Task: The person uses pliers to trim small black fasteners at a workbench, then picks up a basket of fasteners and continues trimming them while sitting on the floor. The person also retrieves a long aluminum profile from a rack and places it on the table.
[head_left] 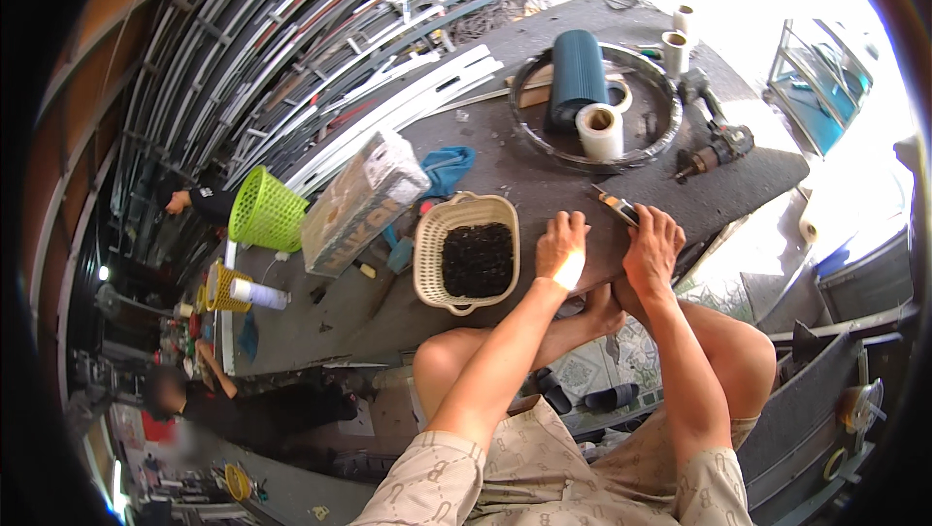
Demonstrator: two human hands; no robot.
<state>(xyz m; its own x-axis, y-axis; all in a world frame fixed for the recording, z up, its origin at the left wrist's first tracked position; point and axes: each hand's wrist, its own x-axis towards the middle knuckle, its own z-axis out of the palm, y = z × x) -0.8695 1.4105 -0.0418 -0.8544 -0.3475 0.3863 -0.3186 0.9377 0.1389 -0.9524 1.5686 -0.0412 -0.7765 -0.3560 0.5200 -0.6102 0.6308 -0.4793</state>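
Observation:
My right hand (pixel 654 243) is closed around a box cutter (pixel 618 207), its tip pointing away to the left over the dark table. My left hand (pixel 563 244) rests at the near edge of the table with its fingers curled down and pressed together. Whatever those fingers pinch, if anything, is hidden under them. Just left of that hand stands a cream plastic basket (pixel 424 256) holding a heap of small black pieces (pixel 478 260).
Behind my hands, a large ring (pixel 524 128) surrounds a dark blue-green roll (pixel 579 75) and a clear film roll (pixel 601 131). Power drills (pixel 720 147) lie right. Leftward are a long box (pixel 359 201), a blue cloth (pixel 448 169), a green basket (pixel 267 206) and a person in black (pixel 262 411).

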